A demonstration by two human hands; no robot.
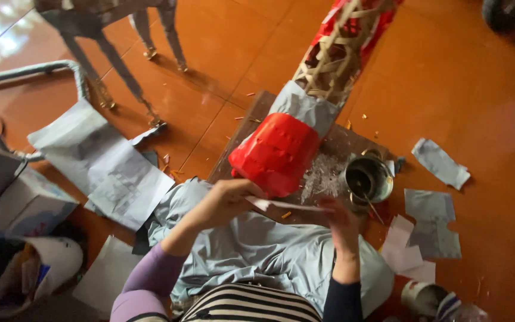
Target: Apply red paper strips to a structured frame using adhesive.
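A: What takes up the most room down there?

B: The glossy orange tiled floor (pixel 484 89), and across it a long tube-shaped frame of woven bamboo strips (pixel 335 53), partly covered in red paper. Its near end, a rounded cap of red paper (pixel 275 152) with a band of grey paper (pixel 302 107) above it, rests over a dark wooden board (pixel 353 146) lying on the floor.

A: And nearer the person?

B: A pale blue cloth (pixel 251 244) spread over the lap, then loose sheets of grey-white paper (pixel 102 161) on the floor to the left, with smaller torn scraps (pixel 430 220) to the right.

A: What about the hands?

B: The left hand (pixel 225 200) is up against the lower edge of the red cap, fingers curled closed on one end of a narrow white paper strip (pixel 284 206). The right hand (pixel 341 220) is blurred; it sits at the strip's other end, and I cannot tell whether it is pinching it.

A: So the strip is where?

B: Stretched between the two hands, just below the red cap, above the blue cloth.

A: Anything small nearby?

B: A round metal tin (pixel 369 177) with a thin stick in it, on the board just beside the right hand.
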